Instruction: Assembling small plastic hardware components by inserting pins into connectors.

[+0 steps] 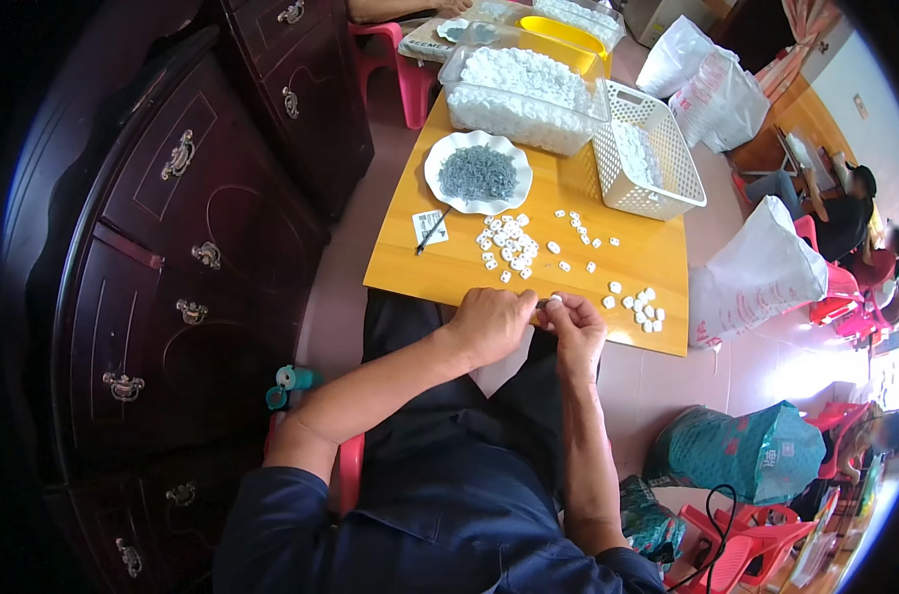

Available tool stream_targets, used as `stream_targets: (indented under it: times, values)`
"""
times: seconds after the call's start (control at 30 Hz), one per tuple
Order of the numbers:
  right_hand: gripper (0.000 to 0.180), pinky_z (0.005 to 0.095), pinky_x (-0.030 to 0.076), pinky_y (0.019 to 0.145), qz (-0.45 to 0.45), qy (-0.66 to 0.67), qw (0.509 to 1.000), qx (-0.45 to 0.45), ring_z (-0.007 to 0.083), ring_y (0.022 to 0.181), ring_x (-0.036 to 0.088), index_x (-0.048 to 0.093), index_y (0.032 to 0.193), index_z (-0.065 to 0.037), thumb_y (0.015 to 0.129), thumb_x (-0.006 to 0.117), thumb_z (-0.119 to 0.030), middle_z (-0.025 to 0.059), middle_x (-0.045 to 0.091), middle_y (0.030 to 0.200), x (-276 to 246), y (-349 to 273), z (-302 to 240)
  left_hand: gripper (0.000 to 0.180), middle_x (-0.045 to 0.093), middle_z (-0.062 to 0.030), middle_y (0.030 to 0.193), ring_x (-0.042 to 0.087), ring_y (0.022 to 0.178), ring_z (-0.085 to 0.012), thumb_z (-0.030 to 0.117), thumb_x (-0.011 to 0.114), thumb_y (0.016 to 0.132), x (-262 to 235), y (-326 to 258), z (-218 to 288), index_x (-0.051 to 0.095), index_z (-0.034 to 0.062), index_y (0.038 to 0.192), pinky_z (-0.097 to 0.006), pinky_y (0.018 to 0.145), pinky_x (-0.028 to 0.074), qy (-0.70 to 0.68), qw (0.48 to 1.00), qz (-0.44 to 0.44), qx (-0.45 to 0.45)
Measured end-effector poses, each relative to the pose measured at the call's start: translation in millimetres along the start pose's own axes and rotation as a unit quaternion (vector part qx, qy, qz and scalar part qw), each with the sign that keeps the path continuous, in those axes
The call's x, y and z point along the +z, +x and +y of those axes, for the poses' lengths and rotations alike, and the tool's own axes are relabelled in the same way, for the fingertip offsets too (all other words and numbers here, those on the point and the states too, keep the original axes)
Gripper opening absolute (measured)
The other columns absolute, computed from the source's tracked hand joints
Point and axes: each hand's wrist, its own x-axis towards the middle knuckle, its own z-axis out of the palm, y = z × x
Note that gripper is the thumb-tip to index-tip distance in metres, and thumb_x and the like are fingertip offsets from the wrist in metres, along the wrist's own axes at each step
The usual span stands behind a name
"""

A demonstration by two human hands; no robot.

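Observation:
Both hands meet at the near edge of the wooden table [405, 259]. My left hand [491, 324] is closed in a pinch, and whatever sits between its fingertips is too small to make out. Opposite it, my right hand [575, 323] pinches a small white plastic piece [555, 297]. Just beyond the hands lies a loose heap of small white pieces with holes [510, 240]. A smaller cluster of white pieces [648, 309] lies to the right. Small grey parts [477, 175] fill a white scalloped plate [437, 190] farther left.
Farther back stand a clear bin [524, 127] full of white pieces, a white perforated basket [672, 201] and a yellow container [568, 33]. A black pen [432, 235] lies across a printed card. Dark cabinets [222, 178] line the left; sacks [761, 272] and seated people are at right.

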Motion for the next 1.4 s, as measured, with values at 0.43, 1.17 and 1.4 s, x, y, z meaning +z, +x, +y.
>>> stream_targets:
  times: [0.43,1.17,1.4]
  values:
    - [0.012,0.0263,0.053,0.066,0.054,0.057,0.996,0.031,0.0136,0.072,0.068,0.068,0.101,0.002,0.094,0.073,-0.007,0.0088,0.074,0.085,-14.9,8.2,3.8,0.012,0.066,-0.0176,0.065,0.069,0.064,-0.0379,0.016,0.062,0.091,19.7,2.0,-12.8,0.063,0.0042,0.09,-0.049,0.059,0.055,-0.037,0.999,0.033,0.013]
    - [0.014,0.0271,0.059,0.072,-0.017,0.005,0.998,0.056,0.0134,0.074,0.071,0.069,0.106,0.001,0.095,0.071,-0.008,0.0077,0.074,0.088,-16.4,6.7,4.1,0.018,0.064,-0.0212,0.07,0.066,0.069,-0.0429,0.02,0.065,0.092,-1.9,5.3,-20.0,0.06,0.0053,0.082,-0.052,0.062,0.051,-0.097,0.995,-0.014,-0.002]
    - [0.012,0.0256,0.057,0.069,-0.043,-0.009,0.998,0.053,0.0128,0.071,0.069,0.069,0.103,0.002,0.095,0.071,-0.006,0.0081,0.074,0.084,-18.9,3.5,3.5,0.018,0.064,-0.0221,0.072,0.066,0.07,-0.0414,0.017,0.061,0.09,-1.7,13.0,-42.2,0.064,0.0033,0.079,-0.05,0.064,0.051,-0.232,0.964,-0.132,0.006]
